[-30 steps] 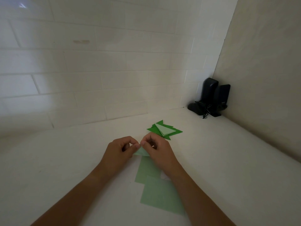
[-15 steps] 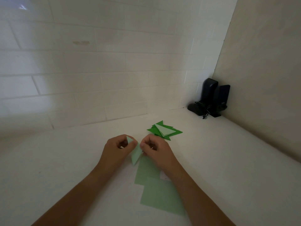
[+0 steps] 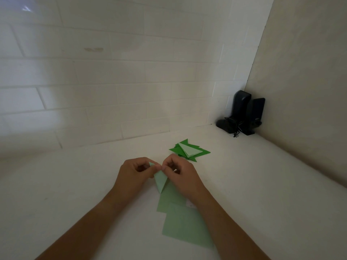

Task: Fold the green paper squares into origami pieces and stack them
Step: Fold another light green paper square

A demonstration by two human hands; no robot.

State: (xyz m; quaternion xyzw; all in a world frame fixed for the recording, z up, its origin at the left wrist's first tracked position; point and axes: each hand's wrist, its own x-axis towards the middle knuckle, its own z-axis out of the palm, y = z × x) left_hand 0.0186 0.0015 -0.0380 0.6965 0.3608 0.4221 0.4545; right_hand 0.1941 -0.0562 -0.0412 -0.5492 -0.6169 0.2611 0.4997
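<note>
Both hands meet fingertip to fingertip, the left hand (image 3: 135,173) and right hand (image 3: 179,173) pinching a pale green folded triangle (image 3: 161,182) just above the tabletop (image 3: 75,184). Flat green squares (image 3: 185,225) lie beneath; a stack of folded pieces (image 3: 189,150) sits beyond.

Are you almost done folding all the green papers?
Not yet. A pile of folded triangles already sits stacked on the table. The left hand and right hand are pinching one light green piece. Two flat squares wait underneath.
</note>
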